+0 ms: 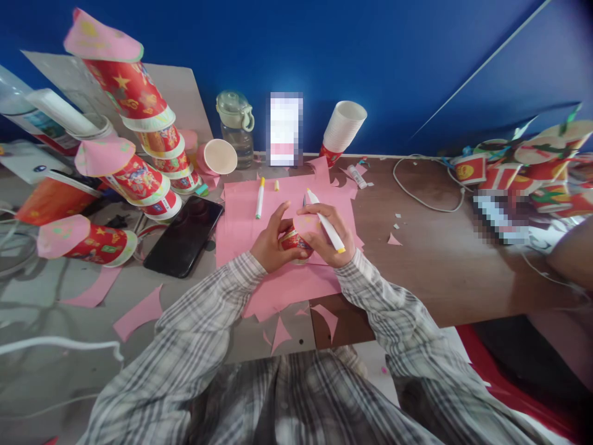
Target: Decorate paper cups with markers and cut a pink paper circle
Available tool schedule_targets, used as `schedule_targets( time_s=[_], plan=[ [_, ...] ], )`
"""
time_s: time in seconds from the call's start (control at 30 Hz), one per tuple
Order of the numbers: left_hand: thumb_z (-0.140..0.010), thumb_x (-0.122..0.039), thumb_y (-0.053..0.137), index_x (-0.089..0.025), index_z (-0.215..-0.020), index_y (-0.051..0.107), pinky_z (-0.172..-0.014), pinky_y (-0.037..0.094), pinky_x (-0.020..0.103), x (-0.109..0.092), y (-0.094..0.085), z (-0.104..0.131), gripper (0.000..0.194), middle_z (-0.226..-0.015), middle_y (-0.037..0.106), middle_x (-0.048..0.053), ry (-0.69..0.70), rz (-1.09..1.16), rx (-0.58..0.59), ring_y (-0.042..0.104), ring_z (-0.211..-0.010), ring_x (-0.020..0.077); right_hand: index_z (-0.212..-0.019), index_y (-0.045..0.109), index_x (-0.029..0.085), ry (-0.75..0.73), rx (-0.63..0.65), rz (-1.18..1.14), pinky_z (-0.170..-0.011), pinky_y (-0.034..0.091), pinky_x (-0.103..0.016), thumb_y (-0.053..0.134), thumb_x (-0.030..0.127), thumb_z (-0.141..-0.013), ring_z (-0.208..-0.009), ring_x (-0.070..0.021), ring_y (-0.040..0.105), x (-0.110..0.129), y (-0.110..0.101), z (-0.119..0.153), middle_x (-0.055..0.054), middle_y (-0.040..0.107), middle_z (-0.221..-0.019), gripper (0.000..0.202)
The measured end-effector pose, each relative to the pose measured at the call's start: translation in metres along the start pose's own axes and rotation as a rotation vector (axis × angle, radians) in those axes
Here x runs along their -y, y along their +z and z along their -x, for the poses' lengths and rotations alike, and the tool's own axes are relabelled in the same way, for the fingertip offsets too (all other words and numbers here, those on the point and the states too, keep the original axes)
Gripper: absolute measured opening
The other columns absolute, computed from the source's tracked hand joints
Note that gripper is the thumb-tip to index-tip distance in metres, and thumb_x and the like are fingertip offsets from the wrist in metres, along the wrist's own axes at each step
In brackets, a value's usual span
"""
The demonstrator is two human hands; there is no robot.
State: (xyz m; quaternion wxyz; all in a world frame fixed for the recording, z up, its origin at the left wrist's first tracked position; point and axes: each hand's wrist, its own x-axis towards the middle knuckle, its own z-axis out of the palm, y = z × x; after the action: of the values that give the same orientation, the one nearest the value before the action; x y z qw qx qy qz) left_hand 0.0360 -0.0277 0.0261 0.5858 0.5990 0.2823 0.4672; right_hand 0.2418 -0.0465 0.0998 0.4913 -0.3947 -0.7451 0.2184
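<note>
My left hand (pixel 272 247) wraps round a red patterned paper cup (pixel 294 241) with a pink paper piece (pixel 306 225) at its top. From the other side my right hand (pixel 332 233) touches the pink piece, while a white marker with a yellow end (pixel 331 230) lies among its fingers. The cup is tilted and partly hidden by both hands. Beneath them spreads a pink paper sheet (pixel 241 247). A capped white-and-yellow marker (pixel 260 198) rests on that sheet, near a small yellow cap (pixel 277 185).
Stacked red cups with pink cone tops (pixel 139 176) stand at the left beside a black phone (pixel 184 238). Along the blue wall are a water bottle (pixel 236 133), a lit screen (pixel 286 127), a cup stack (pixel 343 127) and a glue stick (pixel 356 176). Pink scraps (pixel 280 335) lie around.
</note>
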Motion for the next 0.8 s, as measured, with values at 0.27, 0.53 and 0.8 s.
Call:
schedule_targets(
  time_s=[0.27,0.53,0.8],
  plan=[
    [-0.066,-0.053,0.111,-0.035,-0.18,0.04,-0.109,0.06,0.054,0.0001,0.0009,-0.0012,0.135,-0.132,0.082,0.013,0.007,0.031,-0.015,0.077,-0.123,0.0346,-0.14,0.067,0.033,-0.036,-0.108,-0.049,-0.112,0.069,-0.067,0.078,0.068,-0.092,-0.133,-0.0403,0.082,-0.0069,0.0042,0.0027,-0.014,0.084,-0.138,0.06],
    [-0.071,-0.055,0.109,-0.036,-0.18,0.041,-0.108,0.061,0.052,0.0021,0.0005,-0.0013,0.13,-0.135,0.081,0.014,0.046,0.005,-0.006,0.077,-0.123,0.0333,-0.145,0.064,0.041,-0.185,-0.061,-0.08,-0.114,0.067,-0.074,0.079,0.059,-0.096,-0.139,-0.0407,0.079,-0.0071,0.005,0.0032,-0.011,0.085,-0.139,0.055],
    [-0.074,-0.055,0.107,-0.033,-0.179,0.04,-0.105,0.061,0.05,0.0018,0.0024,-0.0008,0.127,-0.134,0.082,0.014,0.068,-0.001,-0.001,0.078,-0.121,0.0317,-0.134,0.073,0.039,-0.027,-0.115,-0.119,-0.095,0.071,-0.07,0.081,0.082,-0.088,-0.13,-0.0445,0.081,-0.0058,0.0076,0.0068,-0.013,0.083,-0.128,0.064]
  ],
)
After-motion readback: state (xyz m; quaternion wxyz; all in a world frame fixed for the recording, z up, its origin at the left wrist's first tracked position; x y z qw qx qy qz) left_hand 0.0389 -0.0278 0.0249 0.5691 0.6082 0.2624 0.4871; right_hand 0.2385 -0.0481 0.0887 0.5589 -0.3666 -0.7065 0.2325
